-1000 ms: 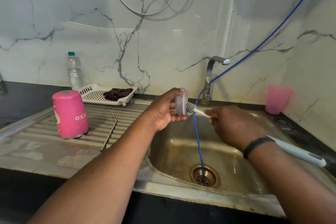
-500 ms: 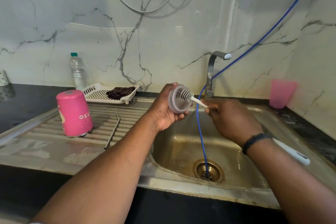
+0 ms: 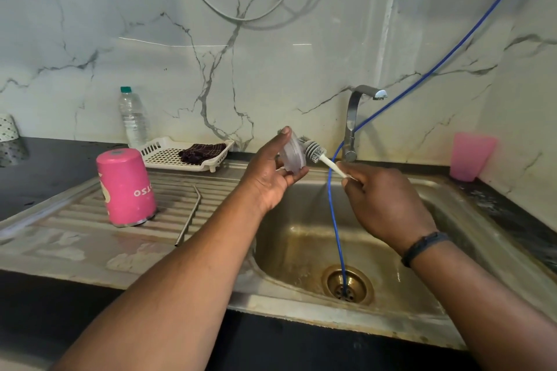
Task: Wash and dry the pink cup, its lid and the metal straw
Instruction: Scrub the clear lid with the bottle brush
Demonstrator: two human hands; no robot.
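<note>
The pink cup (image 3: 126, 187), upside down on the ribbed drainboard well to the left of your left hand (image 3: 272, 172), shows white letters I can't read with confidence. Your left hand grips the clear lid (image 3: 293, 156) at its rim over the sink (image 3: 301, 238) basin's back edge; your right hand (image 3: 388, 205) is closed on the white brush (image 3: 316, 153) handle, bristles touching the lid. The metal straw (image 3: 189, 214) lies between cup and left forearm. Open room lies below both hands in the basin. Since half a second ago the lid has turned more edge-on.
</note>
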